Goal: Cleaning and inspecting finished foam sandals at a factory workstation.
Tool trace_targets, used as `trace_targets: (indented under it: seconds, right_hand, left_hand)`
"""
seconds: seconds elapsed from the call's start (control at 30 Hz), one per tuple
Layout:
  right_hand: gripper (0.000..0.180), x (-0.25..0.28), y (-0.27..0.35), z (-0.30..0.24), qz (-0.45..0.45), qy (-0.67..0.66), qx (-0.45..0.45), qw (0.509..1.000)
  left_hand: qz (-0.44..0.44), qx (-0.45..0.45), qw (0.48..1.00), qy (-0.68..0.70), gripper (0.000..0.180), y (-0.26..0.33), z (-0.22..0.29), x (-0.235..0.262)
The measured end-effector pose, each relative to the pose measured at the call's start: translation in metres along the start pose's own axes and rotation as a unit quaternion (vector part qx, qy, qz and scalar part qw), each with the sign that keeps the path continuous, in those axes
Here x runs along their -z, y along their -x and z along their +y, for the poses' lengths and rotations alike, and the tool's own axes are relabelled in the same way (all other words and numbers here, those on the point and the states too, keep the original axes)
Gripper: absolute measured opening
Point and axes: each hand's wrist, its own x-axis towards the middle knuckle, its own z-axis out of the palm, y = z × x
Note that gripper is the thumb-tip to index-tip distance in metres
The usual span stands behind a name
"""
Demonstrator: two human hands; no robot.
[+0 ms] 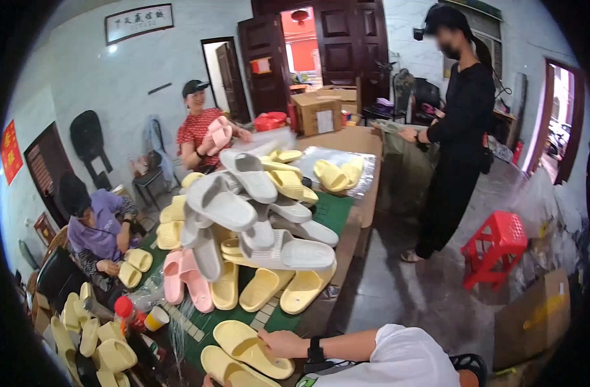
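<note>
Down at the bottom centre of the frame, we have a yellow pair (248,348) of slippers between our two hands, the slippers side by side and soles down. Our right hand (280,344) comes in from the right and is clamped on the near edge of the right slipper, its fingers at the rim. Of our left hand (208,381) we see only a sliver at the lower edge, just beside the left slipper; we cannot tell whether it grips. The hands are apart, with the pair lying between them.

Just above the pair, we see a pile on the green table (333,208): grey slippers (222,203) on top, yellow slippers (266,290) under and around them, and pink slippers (195,287) at its lower left. Left of our pair stand a cup (157,318) and a red-capped bottle (124,308). At the left, a person in purple (101,226) has a hand on another yellow slipper (128,274); at the upper centre, a person in red (198,129) holds pink slippers.
</note>
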Motion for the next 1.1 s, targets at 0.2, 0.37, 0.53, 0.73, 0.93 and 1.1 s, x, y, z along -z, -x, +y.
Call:
trace_targets:
  seconds: [0.2,0.37,0.53,0.73,0.93,1.1]
  right_hand:
    - [0.037,0.002,0.005,-0.003,-0.071,0.034,-0.049,0.996]
    - [0.032,0.037,-0.004,-0.053,-0.001,-0.071,0.016,0.997]
    - [0.022,0.012,-0.01,-0.107,-0.018,-0.277,0.123,0.953]
    - [0.015,-0.007,-0.003,-0.139,-0.155,-0.447,0.046,0.88]
    - [0.033,-0.004,-0.022,-0.122,0.082,-0.168,0.244,0.952]
    - [0.028,0.028,0.006,-0.106,-0.201,-0.061,0.092,0.973]
  left_hand:
    - [-0.004,0.006,0.998,0.062,0.034,0.002,-0.003,0.0]
    - [-0.007,0.004,0.999,0.046,0.029,0.005,-0.001,0.016]
    - [-0.204,0.059,0.955,0.208,0.032,0.006,0.019,0.006]
    - [-0.235,0.147,0.848,0.452,0.009,0.021,0.042,-0.011]
    - [-0.213,0.212,0.88,0.368,0.018,-0.004,0.051,0.02]
    - [-0.115,0.269,0.777,0.558,0.024,-0.003,0.016,0.036]
